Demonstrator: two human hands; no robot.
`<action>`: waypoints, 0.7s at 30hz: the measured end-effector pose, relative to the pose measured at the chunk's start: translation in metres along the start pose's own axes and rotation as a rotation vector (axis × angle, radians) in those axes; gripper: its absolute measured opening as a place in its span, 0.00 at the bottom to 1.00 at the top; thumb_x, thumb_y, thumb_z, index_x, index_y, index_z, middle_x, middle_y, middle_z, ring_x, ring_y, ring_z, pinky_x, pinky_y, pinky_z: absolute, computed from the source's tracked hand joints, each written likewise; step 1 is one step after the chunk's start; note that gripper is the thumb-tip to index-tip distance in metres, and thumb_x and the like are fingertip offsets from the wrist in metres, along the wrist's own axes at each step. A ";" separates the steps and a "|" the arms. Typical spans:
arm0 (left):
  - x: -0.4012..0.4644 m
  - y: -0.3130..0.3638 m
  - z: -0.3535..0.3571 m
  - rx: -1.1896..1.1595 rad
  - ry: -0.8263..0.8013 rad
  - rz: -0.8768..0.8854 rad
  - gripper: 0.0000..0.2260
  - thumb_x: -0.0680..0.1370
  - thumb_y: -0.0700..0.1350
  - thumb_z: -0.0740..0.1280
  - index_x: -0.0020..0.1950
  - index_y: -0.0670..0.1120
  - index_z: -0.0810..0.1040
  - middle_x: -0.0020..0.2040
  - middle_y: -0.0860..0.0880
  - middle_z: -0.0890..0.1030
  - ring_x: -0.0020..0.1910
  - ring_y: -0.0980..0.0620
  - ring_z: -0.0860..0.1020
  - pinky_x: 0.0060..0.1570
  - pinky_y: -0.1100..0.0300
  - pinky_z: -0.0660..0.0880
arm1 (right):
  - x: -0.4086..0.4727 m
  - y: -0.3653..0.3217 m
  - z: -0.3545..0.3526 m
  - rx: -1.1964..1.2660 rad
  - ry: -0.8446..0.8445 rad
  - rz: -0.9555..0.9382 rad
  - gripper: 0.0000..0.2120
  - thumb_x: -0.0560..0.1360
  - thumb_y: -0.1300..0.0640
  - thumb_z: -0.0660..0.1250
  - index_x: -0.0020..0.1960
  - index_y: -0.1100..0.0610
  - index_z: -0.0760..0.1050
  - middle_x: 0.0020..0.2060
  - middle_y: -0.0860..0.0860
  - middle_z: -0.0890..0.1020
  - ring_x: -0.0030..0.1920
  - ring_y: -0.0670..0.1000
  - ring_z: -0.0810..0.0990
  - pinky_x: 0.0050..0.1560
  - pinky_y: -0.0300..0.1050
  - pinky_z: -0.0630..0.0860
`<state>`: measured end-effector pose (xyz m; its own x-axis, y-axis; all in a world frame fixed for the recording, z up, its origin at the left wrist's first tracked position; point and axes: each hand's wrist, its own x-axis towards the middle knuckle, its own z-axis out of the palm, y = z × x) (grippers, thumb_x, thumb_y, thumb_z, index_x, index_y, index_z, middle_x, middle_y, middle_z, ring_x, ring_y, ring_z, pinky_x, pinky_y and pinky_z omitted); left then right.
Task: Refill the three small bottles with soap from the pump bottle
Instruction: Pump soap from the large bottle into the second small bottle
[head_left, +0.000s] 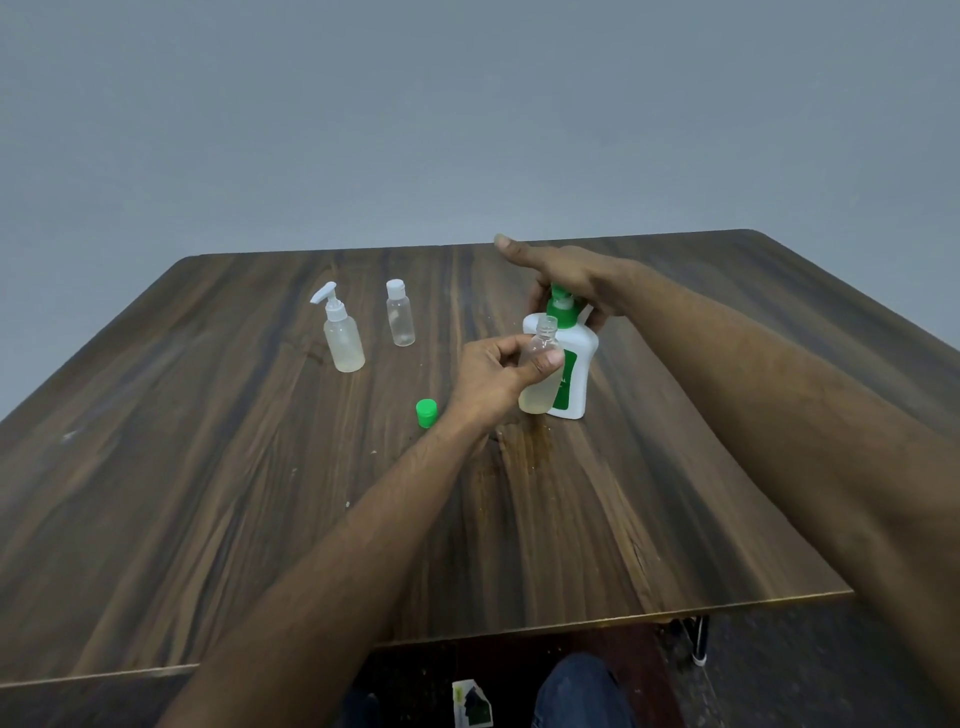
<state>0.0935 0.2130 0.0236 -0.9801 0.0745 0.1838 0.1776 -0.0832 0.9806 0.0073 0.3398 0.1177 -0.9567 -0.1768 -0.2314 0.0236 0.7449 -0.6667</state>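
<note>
While both bare arms reach across the wooden table (260, 519), every place below is given relative to the white pump bottle.

Pump bottle: the white pump bottle (576, 364) stands upright on the table, with a green pump head (562, 306) and a green label (566, 384). A few white letters show on the label, too small and too covered to read.

Right hand: the right hand (566, 280) lies on top of the green pump head, palm down, index finger stretched out straight past it, thumb and lower fingers beside the bottle's neck.

Left hand: the left hand (493, 374) pinches an open clear bottle (540, 374) between thumb and fingers, holding it upright and touching the pump bottle's front, its uncapped mouth just below the pump spout. Pale yellowish liquid sits in its bottom.

Green cap: a loose green cap (426, 413) lies on the table to the left of the pump bottle, near the left wrist.

Flip-cap bottle: a small clear bottle with a white cap (400, 319) stands well to the left of the pump bottle, farther back.

Spray bottle: a small clear bottle with a white pump top (343, 338) stands farther left still, pale liquid inside.

No writing on the small bottles can be made out.
</note>
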 end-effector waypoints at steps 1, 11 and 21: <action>0.000 0.000 -0.001 0.003 -0.001 0.001 0.03 0.73 0.39 0.75 0.46 0.43 0.84 0.41 0.51 0.85 0.40 0.58 0.82 0.41 0.65 0.77 | -0.001 -0.001 -0.001 0.003 -0.008 0.008 0.46 0.66 0.17 0.54 0.42 0.59 0.84 0.39 0.56 0.86 0.44 0.58 0.84 0.50 0.57 0.80; 0.000 -0.003 0.001 0.011 0.009 -0.010 0.05 0.73 0.40 0.75 0.48 0.42 0.84 0.42 0.50 0.85 0.40 0.59 0.81 0.40 0.66 0.77 | 0.005 0.004 0.007 -0.015 0.043 -0.011 0.40 0.70 0.22 0.60 0.54 0.59 0.78 0.43 0.55 0.84 0.47 0.59 0.84 0.56 0.62 0.80; 0.000 0.000 0.000 0.006 0.009 -0.009 0.08 0.73 0.40 0.75 0.50 0.40 0.84 0.46 0.45 0.85 0.43 0.55 0.82 0.44 0.62 0.78 | -0.002 0.000 -0.002 -0.008 -0.020 0.012 0.47 0.66 0.17 0.54 0.43 0.60 0.85 0.44 0.57 0.86 0.48 0.59 0.85 0.54 0.60 0.80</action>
<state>0.0938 0.2129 0.0236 -0.9825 0.0662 0.1743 0.1691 -0.0765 0.9826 0.0089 0.3417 0.1198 -0.9503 -0.1809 -0.2536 0.0324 0.7523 -0.6581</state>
